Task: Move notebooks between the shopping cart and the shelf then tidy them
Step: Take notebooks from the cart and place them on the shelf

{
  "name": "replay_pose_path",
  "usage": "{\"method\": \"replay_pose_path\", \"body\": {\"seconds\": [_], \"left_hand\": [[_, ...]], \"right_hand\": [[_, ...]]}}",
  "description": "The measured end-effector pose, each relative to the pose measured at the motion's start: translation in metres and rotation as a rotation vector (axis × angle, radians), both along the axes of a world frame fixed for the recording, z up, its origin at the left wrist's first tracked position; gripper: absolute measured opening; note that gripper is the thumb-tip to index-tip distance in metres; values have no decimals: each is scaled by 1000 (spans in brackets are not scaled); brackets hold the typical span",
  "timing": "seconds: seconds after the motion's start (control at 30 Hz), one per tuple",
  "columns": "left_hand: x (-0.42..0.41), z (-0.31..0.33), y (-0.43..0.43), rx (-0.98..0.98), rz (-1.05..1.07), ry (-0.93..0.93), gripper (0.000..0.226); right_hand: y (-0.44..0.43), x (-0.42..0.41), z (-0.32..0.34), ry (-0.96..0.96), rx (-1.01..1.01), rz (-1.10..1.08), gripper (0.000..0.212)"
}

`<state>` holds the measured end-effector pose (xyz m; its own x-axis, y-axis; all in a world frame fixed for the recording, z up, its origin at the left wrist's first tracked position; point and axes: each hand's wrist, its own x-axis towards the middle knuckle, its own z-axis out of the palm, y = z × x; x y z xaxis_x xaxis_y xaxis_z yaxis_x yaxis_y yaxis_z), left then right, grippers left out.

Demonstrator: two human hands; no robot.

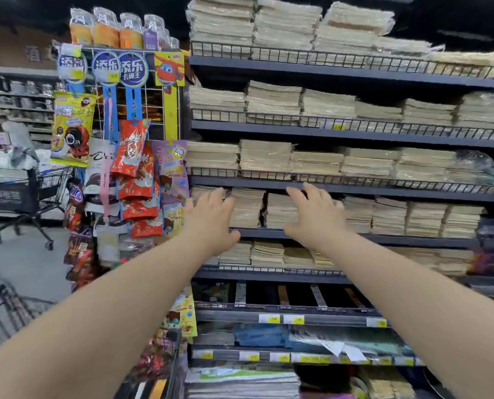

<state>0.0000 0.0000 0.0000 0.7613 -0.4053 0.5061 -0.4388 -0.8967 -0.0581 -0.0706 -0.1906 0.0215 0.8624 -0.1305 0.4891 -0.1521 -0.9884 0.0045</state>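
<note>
Your left hand [211, 214] and right hand [315, 214], fingers spread and empty, reach two notebook stacks [247, 207]; a hanging label [133, 69] reads, perhaps, "添乐".

Matt paper notebooks [247, 207]; dark painted metal shelf [355, 132]; glossy plastic snack packets [135, 156]

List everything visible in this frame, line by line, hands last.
notebook stacks: many, tan, filling the upper five shelf levels on the right
shelf unit: one, dark grey with wire front rails, right half
price tags: several, yellow and white, on the lower shelf edges
snack packets: many, red, yellow and purple, hanging on a wire rack left of the shelves
shopping cart: one, black, in the far left aisle
left hand: open, at the fourth-level stacks
right hand: open, at the same stacks
</note>
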Motion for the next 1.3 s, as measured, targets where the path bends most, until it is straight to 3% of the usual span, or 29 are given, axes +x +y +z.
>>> {"method": "replay_pose_path", "body": {"seconds": [0.43,0.87,1.3], "left_hand": [[28,-118,158,-37,125,64,64],[76,-236,370,63,288,339,66],[127,-354,444,85,335,708,64]], "right_hand": [[144,72,-131,125,72,147,78],[319,143,-256,381,157,224,75],[402,197,-369,753,239,236,71]]}}
